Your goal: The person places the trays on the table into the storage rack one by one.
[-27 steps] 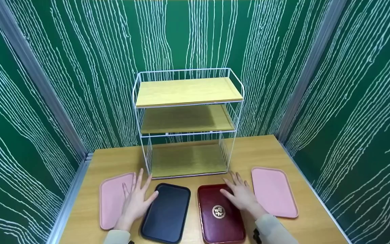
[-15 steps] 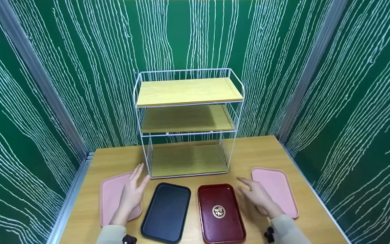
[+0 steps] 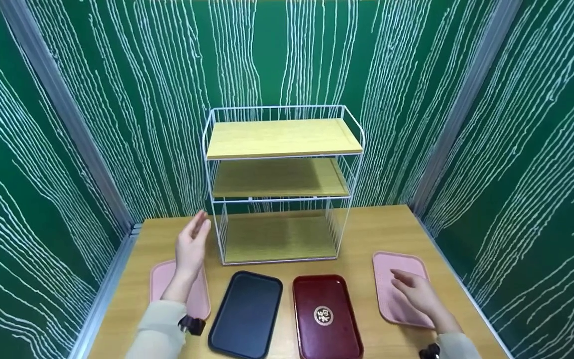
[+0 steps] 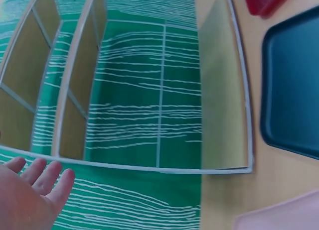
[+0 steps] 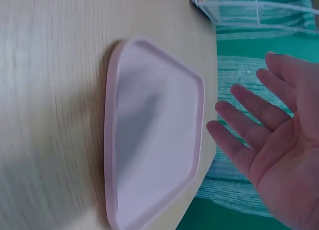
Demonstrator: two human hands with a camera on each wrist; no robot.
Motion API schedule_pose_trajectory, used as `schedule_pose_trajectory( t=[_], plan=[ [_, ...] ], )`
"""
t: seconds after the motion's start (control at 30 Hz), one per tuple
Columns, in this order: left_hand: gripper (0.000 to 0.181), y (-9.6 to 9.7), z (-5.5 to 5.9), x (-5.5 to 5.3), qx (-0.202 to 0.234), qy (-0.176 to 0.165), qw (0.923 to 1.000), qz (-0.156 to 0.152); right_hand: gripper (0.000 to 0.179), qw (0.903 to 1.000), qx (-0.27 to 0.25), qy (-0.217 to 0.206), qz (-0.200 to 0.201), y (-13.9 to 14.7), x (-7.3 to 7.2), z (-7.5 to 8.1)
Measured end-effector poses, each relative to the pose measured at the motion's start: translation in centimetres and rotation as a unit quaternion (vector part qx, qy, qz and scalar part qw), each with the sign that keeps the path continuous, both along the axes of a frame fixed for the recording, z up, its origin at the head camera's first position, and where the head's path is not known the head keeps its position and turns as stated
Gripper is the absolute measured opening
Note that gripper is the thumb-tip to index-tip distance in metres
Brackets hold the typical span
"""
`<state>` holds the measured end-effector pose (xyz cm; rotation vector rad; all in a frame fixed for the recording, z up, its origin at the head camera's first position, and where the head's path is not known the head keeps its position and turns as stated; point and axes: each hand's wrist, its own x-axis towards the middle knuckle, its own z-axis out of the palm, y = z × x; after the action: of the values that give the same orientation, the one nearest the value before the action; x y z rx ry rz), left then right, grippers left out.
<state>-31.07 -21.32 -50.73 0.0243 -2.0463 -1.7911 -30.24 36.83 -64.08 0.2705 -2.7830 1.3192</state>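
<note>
My left hand (image 3: 191,249) is raised near the left front post of the wire shelf (image 3: 277,262), fingers extended and holding nothing. Below its forearm lies a pink tray (image 3: 198,299), partly covered by the arm in the head view. My right hand (image 3: 416,294) hovers over another pink tray (image 3: 386,279), palm turned inward with relaxed, bare fingers. The right wrist view has that hand (image 5: 284,140) apart from the tray (image 5: 159,130), whose surface carries a shadow. Between the arms lie a black tray (image 3: 246,314) and a dark red tray (image 3: 327,324) with a round gold emblem.
The shelf has three wooden boards, the top one (image 3: 284,137) ringed by a wire rail. It stands toward the back of the wooden table (image 3: 381,224). Green walls (image 3: 272,50) with white wavy lines and grey metal posts (image 3: 461,109) enclose the table.
My left hand has risen from beside the black tray toward the shelf's left post. The right hand has shifted right, from the red tray to above the right pink tray.
</note>
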Motion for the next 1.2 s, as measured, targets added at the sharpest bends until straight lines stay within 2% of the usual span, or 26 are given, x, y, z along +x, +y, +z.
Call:
schedule_pose_trajectory(
  t=[0.27,0.37,0.47,0.63,0.7,0.8,0.9,1.03,1.17,1.2],
  plan=[
    [0.054,0.8,3.2,-3.2,-0.003,0.029,0.9978,0.06,0.044,0.998,0.029,-0.044,-0.035,3.0,0.4,-0.1],
    [0.06,0.9,4.3,-4.5,-0.002,0.035,0.9964,0.077,0.047,0.9971,0.023,-0.055,-0.048,4.2,0.7,-0.2],
    [0.064,0.9,5.4,-5.6,0.016,0.04,0.9958,0.081,0.049,0.9961,0.014,-0.061,-0.061,5.3,1.1,-0.5],
    [0.065,1.0,6.8,-6.9,0.053,0.042,0.9953,0.07,0.051,0.9926,0.015,-0.083,-0.087,6.5,1.5,-1.4],
    [0.064,1.2,7.2,-7.4,0.063,0.043,0.9947,0.069,0.052,0.9899,0.006,-0.099,-0.102,7.0,1.7,-1.8],
    [0.062,1.5,7.6,-8.1,0.077,0.049,0.9935,0.069,0.057,0.9812,-0.043,-0.136,-0.13,7.8,1.8,-2.6],
    [0.061,1.5,7.7,-8.7,0.087,0.047,0.9928,0.067,0.063,0.9656,-0.11,-0.171,-0.162,8.6,1.8,-3.4],
    [0.053,1.4,7.9,-9.3,0.095,0.043,0.9924,0.065,0.069,0.9485,-0.163,-0.203,-0.181,9.0,1.8,-3.9],
    [0.044,1.4,8.0,-9.5,0.082,0.044,0.9931,0.071,0.072,0.9469,-0.169,-0.21,-0.176,9.1,2.0,-4.4],
    [0.043,1.5,8.0,-9.5,0.077,0.046,0.9932,0.074,0.071,0.9491,-0.161,-0.207,-0.174,9.1,2.1,-4.5]
  ],
)
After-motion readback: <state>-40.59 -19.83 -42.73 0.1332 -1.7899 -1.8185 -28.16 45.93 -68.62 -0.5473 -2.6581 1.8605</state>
